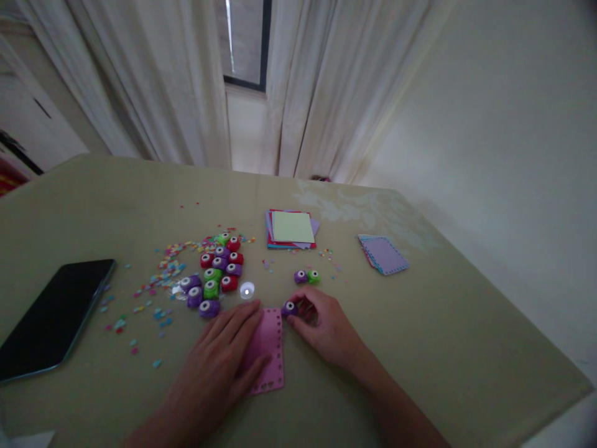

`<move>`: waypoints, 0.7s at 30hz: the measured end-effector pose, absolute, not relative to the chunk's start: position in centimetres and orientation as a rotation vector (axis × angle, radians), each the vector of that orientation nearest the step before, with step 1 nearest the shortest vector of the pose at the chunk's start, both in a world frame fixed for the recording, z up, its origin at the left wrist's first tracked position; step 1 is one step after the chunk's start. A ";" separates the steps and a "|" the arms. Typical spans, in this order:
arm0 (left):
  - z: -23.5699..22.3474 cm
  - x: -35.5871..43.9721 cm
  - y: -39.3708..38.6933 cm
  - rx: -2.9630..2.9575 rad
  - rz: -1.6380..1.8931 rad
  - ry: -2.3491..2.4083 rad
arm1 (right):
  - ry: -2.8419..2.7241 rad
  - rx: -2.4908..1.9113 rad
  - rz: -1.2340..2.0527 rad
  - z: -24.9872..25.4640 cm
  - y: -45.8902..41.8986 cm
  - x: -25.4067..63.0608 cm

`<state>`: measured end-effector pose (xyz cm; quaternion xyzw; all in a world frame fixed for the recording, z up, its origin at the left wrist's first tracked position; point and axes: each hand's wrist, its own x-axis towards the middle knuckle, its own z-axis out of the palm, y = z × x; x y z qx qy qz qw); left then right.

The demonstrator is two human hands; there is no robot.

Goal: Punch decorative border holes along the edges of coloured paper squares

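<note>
A pink paper card (pixel 272 348) with small holes punched along its edges lies in front of me. My left hand (pixel 228 354) rests flat on its left part, fingers stretched out, pressing it to the table. At the card's upper right corner, a small purple craft punch (pixel 290 308) is pinched between the thumb and fingers of my right hand (pixel 326 326). Whether the corner sits inside the punch's slot I cannot tell. Just beyond that hand stand another purple punch (pixel 301 276) and a green punch (pixel 314 277), side by side.
Several purple, green and red punches (pixel 212 275) cluster left of centre among scattered paper bits (pixel 170 267). Nearby is a clear round lid (pixel 247 290). A black tablet (pixel 58 314) lies at left. Stacked coloured paper (pixel 293 228) and edge-punched cards (pixel 385 255) lie farther back on the table (pixel 448 323).
</note>
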<state>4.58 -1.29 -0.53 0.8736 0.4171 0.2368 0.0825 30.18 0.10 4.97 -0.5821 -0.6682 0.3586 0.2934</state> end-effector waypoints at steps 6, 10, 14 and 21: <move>-0.6 4.5 -1.3 2.619 0.710 1.243 | -1.727 -1.561 0.982 5.0 0.1 30.0; -0.7 4.5 -1.4 2.639 0.706 1.227 | -1.671 -1.577 0.988 4.7 0.2 30.0; -0.7 4.6 -1.3 2.636 0.700 1.237 | -1.674 -1.563 1.012 4.6 0.3 30.0; -0.4 4.6 -1.4 2.682 0.683 1.193 | -1.700 -1.537 1.024 4.8 0.2 29.9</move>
